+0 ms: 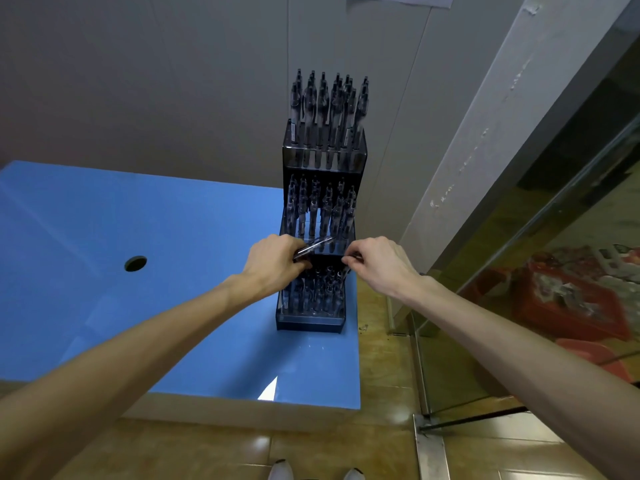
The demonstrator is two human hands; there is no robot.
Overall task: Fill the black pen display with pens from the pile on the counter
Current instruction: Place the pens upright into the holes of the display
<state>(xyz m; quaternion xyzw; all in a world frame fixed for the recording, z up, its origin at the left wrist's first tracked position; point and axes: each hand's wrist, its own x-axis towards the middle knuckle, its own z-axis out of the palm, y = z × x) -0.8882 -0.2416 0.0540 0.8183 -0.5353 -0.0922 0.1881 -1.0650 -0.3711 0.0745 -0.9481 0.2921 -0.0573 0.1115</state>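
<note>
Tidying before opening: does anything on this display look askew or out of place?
Only the pens gripped in the left hand lie slantwise across the black display; its racked pens stand upright.

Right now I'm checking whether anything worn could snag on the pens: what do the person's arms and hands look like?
Both forearms are bare right up to the frame edges, with no sleeves in view. The left hand and the right hand wear no gloves, and no watch, bracelet or ring shows on the wrists or on the fingers that can be seen. No markings show either.
</note>
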